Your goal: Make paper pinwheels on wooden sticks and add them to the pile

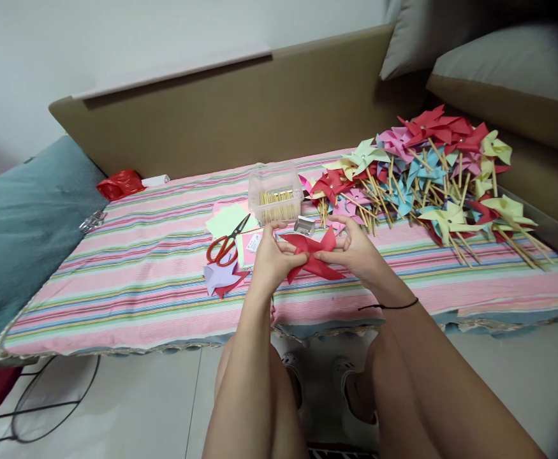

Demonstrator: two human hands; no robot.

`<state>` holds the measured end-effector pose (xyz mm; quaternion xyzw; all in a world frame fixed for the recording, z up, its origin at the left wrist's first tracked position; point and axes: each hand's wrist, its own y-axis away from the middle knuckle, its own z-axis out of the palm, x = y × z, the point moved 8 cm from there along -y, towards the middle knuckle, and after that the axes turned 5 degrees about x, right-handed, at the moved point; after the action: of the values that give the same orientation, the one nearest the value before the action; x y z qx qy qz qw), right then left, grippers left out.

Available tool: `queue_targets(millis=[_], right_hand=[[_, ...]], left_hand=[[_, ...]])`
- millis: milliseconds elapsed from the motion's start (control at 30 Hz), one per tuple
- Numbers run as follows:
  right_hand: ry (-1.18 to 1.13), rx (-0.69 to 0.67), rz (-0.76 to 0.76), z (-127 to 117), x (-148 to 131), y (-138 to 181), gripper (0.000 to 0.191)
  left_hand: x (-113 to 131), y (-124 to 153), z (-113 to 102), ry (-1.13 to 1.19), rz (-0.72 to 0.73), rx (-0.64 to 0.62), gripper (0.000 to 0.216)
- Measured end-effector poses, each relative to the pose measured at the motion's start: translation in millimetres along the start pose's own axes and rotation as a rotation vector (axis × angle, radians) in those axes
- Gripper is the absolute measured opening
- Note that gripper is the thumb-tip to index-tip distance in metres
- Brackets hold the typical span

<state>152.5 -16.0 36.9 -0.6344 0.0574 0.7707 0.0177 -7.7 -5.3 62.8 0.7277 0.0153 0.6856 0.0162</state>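
Between my two hands is a red paper pinwheel (pixel 326 268) with pointed, folded blades and no stick visible on it. My left hand (pixel 275 255) pinches its left side, thumb near the centre. From the right, my right hand (pixel 350 252) grips it too, thumb also close to the middle. Just beyond the pinwheel lies a small open box (pixel 304 225). Red-handled scissors (pixel 227 242) rest on a stack of coloured paper (pixel 226 220) left of my hands. Below them sit a lilac pinwheel (pixel 220 275) and a red paper piece (pixel 231 288).
A clear plastic box (pixel 256 191) of wooden sticks (pixel 279 205) stands behind my hands. Many finished pinwheels on sticks (pixel 432 172) are heaped at the right. A red plastic bag (pixel 120 185) lies far left on the striped cloth (pixel 154 255), near a blue cushion (pixel 25 236).
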Motion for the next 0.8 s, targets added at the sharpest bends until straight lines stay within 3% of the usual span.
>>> queue_targets(millis=[100, 233, 300, 367, 433, 500, 800], right_hand=[[-0.024, 0.131, -0.108, -11.6, -9.3, -4.9, 0.073], [-0.013, 0.304, -0.184, -29.9, -15.1, -23.2, 0.044], [0.119, 0.274, -0.204, -25.5, -15.6, -40.3, 0.026], [0.449, 0.16, -0.248, -8.1, -14.8, -60.2, 0.011], [0.848, 0.021, -0.316, 15.4, -8.7, -78.6, 0.013], [1.031, -0.052, -0.344, 32.2, 1.0, -94.5, 0.014], [1.084, -0.102, -0.376, 57.7, 32.4, -132.0, 0.039]], left_hand=[[8.4, -4.6, -24.8, 0.068, 0.015, 0.135, 0.064], [11.8, -10.1, -63.6, 0.224, 0.029, 0.348, 0.07], [10.5, -11.2, -74.3, 0.306, 0.024, 0.414, 0.072], [9.6, -11.7, -77.9, 0.373, 0.024, 0.445, 0.071], [10.0, -11.7, -78.0, 0.432, 0.038, 0.458, 0.071], [9.8, -11.4, -77.6, 0.469, 0.043, 0.47, 0.072], [7.7, -10.8, -77.1, 0.493, -0.002, 0.447, 0.076]])
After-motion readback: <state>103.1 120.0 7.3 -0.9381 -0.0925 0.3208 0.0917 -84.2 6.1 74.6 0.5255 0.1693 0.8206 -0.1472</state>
